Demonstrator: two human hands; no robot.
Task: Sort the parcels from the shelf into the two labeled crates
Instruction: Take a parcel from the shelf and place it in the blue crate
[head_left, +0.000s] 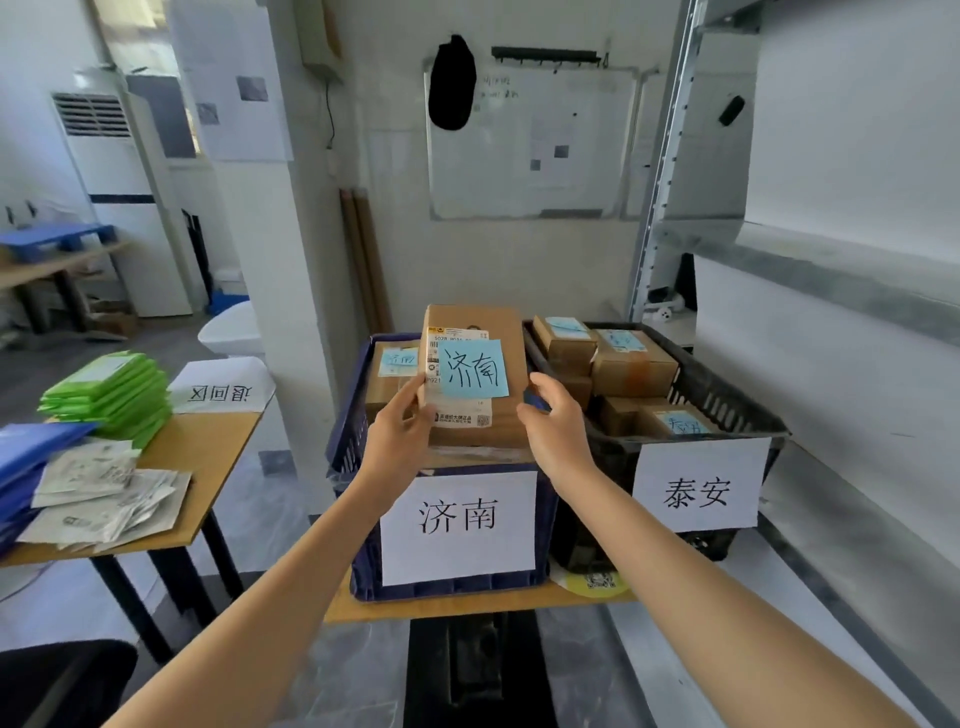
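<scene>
1. Parcel (475, 374), centre of the frame: a brown cardboard box held upright and tilted slightly back, its printed label and a blue sticky note (474, 370) reading 济南 turned toward the camera. It hangs above the blue crate, over the parcels already inside.
2. Left hand (400, 434): closed on the parcel's lower left edge, thumb on the front face, fingers behind.
3. Right hand (556, 428): fingers spread and curved just beside the parcel's lower right edge; whether they touch the cardboard cannot be told, so the grip appears to rest mainly with the left hand.
4. Blue crate (345, 441), below the parcel: its front sheet (460, 525) reads 济南, matching the note. Another noted box (387, 379) lies in it at the left.
5. Black crate (727, 400), right of centre: marked 泰安 (696, 488), nearly full of small boxes.
6. Step in hand, as judged: placing a checked parcel into its matching crate.
7. Next move, as judged: lower the parcel flat onto the stack inside the blue crate, clear of the near rim, then open the left hand.
8. Shelf (831, 270), right edge of the frame: the visible tiers show no parcels.
</scene>
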